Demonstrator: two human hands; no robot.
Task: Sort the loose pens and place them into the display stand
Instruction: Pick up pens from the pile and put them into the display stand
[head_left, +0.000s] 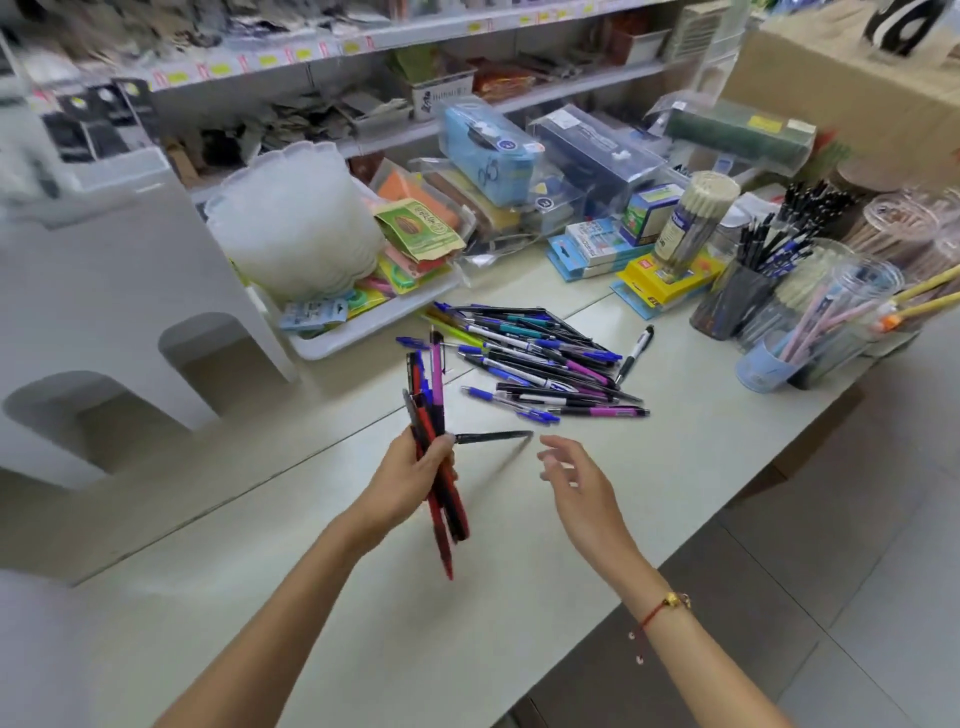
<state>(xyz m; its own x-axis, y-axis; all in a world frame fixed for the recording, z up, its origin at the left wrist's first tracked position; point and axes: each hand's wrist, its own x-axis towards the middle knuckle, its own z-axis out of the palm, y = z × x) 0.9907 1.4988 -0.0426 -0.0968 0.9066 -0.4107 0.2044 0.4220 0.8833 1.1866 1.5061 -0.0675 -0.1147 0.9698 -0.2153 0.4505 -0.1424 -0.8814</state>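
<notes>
My left hand (415, 475) grips a bunch of pens (434, 410), red, black, blue and purple, held roughly upright above the table. One black pen (493, 437) sticks out sideways from that grip toward the right. My right hand (576, 483) hovers just right of it, fingers apart and holding nothing. A pile of loose pens (540, 358) lies on the table beyond both hands, with a single black-and-white pen (635, 353) at its right edge. The white display stand (104, 291) with arched openings rises at the left.
A white tray (363, 327) of packaged stationery and a stack of clear plastic lids (296, 223) stand behind the pile. Cups of pens and pencils (779, 291) crowd the right end of the pale table (519, 597). Shelves run along the back.
</notes>
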